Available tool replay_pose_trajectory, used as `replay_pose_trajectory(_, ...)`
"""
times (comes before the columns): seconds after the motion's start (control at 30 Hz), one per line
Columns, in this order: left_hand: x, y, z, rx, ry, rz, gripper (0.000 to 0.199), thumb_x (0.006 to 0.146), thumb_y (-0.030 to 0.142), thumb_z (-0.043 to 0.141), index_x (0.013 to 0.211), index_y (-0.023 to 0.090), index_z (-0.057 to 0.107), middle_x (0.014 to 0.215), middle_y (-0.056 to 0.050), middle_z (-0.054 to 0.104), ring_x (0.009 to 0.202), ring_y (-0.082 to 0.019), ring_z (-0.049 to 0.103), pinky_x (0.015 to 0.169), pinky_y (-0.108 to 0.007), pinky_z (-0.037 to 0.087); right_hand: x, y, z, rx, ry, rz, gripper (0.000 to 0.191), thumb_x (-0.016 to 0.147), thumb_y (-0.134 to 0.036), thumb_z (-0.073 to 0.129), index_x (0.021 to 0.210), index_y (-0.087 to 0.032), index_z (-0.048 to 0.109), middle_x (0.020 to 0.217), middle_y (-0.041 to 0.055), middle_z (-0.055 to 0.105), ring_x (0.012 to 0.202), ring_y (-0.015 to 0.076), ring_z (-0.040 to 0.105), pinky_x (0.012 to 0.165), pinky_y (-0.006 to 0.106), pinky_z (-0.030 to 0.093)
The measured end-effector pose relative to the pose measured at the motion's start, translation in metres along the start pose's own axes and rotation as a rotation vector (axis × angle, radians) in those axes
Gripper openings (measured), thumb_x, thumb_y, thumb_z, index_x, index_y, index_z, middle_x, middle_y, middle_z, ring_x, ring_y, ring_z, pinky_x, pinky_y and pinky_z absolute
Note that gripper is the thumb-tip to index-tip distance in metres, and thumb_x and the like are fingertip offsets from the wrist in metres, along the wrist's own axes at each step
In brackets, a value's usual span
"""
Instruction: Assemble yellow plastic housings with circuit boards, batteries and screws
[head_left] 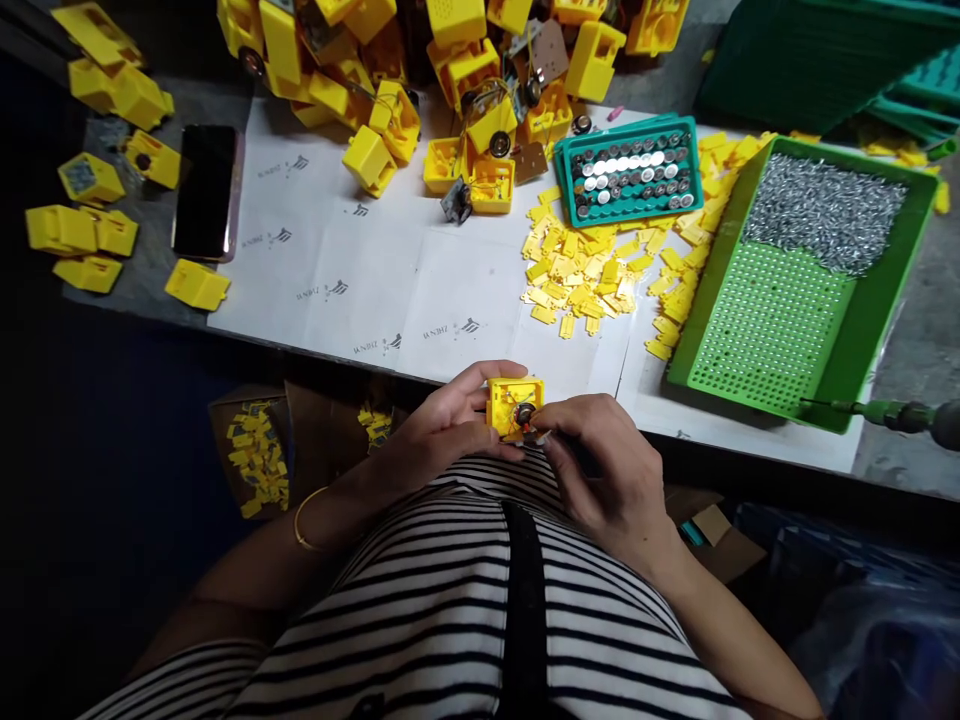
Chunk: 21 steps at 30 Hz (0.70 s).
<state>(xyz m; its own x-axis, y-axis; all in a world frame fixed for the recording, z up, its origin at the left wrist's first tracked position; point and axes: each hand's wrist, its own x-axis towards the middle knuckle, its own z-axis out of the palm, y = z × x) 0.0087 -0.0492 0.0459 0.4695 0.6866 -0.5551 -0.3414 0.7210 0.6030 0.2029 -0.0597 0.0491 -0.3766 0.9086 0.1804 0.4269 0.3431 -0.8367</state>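
Note:
Close to my body, just off the table's front edge, I see a yellow plastic housing (496, 396) with its open side up. My left hand (459, 415) grips it from the left, fingers behind and thumb in front. Inside lie thin wires and a small round dark part (523, 412), which looks like a speaker. My right hand (600, 455) is at the housing's right side, its index fingertip against the round part. Thumb and index finger close around a small flat piece (535, 438) at the lower right corner; its kind is hard to make out.
Yellow housings (371, 160) with wires are heaped at the back. A teal tray (630, 170) holds rows of button cells, beside loose yellow covers (577, 265). On the right stand a green basket (780, 330) of screws and an electric screwdriver (900, 415). A phone (206, 190) lies left.

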Motion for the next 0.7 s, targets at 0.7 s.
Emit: replay_pose_trajectory(0.7, -0.001, -0.002, 0.012, 0.296, 0.132, 0.102, 0.038, 0.079, 0.009, 0.054, 0.115, 0.02, 0.05, 0.089, 0.0, 0.064, 0.061, -0.008, 0.062, 0.055, -0.019, 0.054, -0.004, -0.006, 0.007, 0.027, 0.072, 0.096, 0.026, 0.089, -0.012, 0.06, 0.112, -0.023, 0.059, 0.098, 0.0032, 0.069, 0.077, 0.0129, 0.066, 0.069, 0.026, 0.057)
